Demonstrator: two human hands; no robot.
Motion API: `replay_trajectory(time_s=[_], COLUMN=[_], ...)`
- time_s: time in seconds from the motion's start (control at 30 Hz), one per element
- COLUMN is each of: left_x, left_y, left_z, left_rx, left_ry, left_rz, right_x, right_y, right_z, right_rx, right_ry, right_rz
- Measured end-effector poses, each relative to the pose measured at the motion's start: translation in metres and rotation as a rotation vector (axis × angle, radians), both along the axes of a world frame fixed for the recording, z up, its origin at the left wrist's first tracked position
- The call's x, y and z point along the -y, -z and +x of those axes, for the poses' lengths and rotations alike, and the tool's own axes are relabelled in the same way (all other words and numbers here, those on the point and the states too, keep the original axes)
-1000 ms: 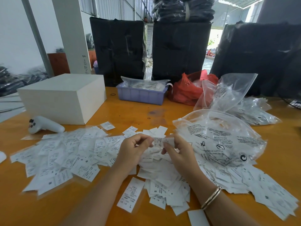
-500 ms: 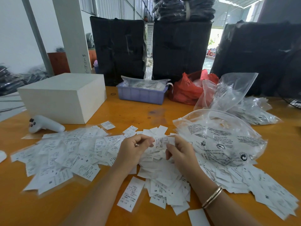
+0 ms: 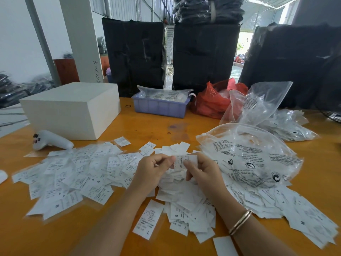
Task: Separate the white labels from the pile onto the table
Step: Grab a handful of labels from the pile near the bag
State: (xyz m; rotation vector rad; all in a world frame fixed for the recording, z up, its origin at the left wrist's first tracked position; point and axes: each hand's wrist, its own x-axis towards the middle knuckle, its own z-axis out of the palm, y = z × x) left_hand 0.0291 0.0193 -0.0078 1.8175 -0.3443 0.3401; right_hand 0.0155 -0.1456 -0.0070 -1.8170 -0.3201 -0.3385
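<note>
Right now both hands are working one label above the middle of the pile. The left hand (image 3: 154, 168) is curling its fingers and pinching the left edge of the held label (image 3: 185, 160), while the right hand (image 3: 202, 169) is pinching its right and lower edge with thumb and forefinger. This label is being held just above the loose pile (image 3: 184, 196), which is lying at about six o'clock from the hands on the orange table (image 3: 147, 126).

To do this step well, I judge the fingers should be rubbing the edges apart lightly, since these slips look thin and probably cling together; sliding thumb against forefinger should free one without creasing it. Each freed label should then be going to the spread of labels (image 3: 73, 172) at nine o'clock, laid flat and not tossed back onto the heap. Keeping the wrists low should stop the pile from scattering.

As for writing, the held label is showing a letter "L" near its lower left, with small print above it too fine to read. A lone label (image 3: 147, 219) at six o'clock is also showing "L". Letters "S" and "M" are showing on slips in the left spread, and another "S" in the pile. The clear bag (image 3: 249, 156) at three o'clock is carrying warning text; "DANGER OF SUFFOCA" is partly legible, the rest is too blurred.
</note>
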Motion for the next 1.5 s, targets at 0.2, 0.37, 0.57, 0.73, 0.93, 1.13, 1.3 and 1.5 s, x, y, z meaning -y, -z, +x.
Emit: replay_trajectory(time_s=[0.2,0.37,0.57,0.73,0.93,1.13,1.3,1.5], left_x=[0.001,0.0007,0.0017,0.0023,0.0015,0.0015,0.0011,0.0013], left_y=[-0.0016,-0.0033,-0.0041,-0.0021,-0.0025,-0.0017,-0.0013,0.0], left_z=[0.0002,0.0006,0.0006,0.0007,0.0013,0.0021,0.002,0.0012], left_rx=[-0.053,-0.121,-0.138,-0.122,-0.103,-0.085,-0.068,-0.027], left_ry=[-0.012,-0.024,-0.015,-0.02,-0.032,-0.022,-0.023,-0.001], left_rz=[-0.073,-0.161,-0.197,-0.169,-0.189,-0.16,-0.144,-0.089], right_x=[-0.0003,0.0055,0.0034,-0.0009,-0.0023,-0.0026,-0.0001,-0.0014], right_y=[0.0015,0.0016,0.0015,0.0018,0.0003,0.0024,0.0024,0.0018], right_z=[0.0015,0.004,0.0034,0.0035,0.0,-0.0002,0.0011,0.0004], right_rx=[-0.018,-0.06,-0.035,0.007,0.007,-0.04,-0.062,-0.078], right_ry=[-0.027,0.034,0.009,-0.016,-0.01,-0.018,0.007,-0.04], right_rz=[-0.043,0.191,0.252,0.183,0.032,-0.049,-0.024,-0.034])
